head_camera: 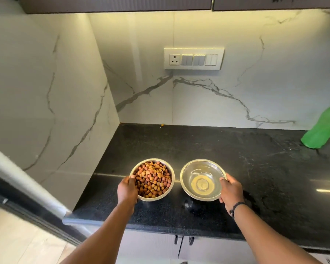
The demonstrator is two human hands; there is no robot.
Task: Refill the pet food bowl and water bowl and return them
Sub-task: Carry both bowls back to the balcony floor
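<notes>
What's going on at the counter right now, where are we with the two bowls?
A person is gripping both steel bowls at the black countertop. The left hand holds the near rim of the food bowl, which is full of kibble. The right hand holds the rim of the water bowl, which seems to hold clear water. A green bottle stands at the far right. Both look filled; returning them remains.

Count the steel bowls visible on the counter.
2. The steel bowl of kibble sits left on the black countertop, gripped by the left hand; the steel water bowl sits beside it, gripped by the right hand. None appear hidden.
</notes>
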